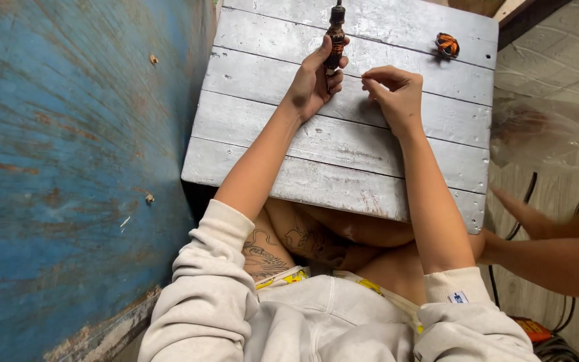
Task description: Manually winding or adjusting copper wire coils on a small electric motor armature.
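Observation:
My left hand grips a slim dark tool with orange bands, held upright over a small grey plank table. My right hand pinches a thin metal rod or wire that runs across to the tool's lower tip. Both hands hover close together above the middle planks. Pushed-up pale sleeves leave both forearms bare.
A small orange and black object lies on the table's far right. A worn blue wall stands at the left. Another person's hand and arm reach in at the right, near black cables and a clear plastic sheet.

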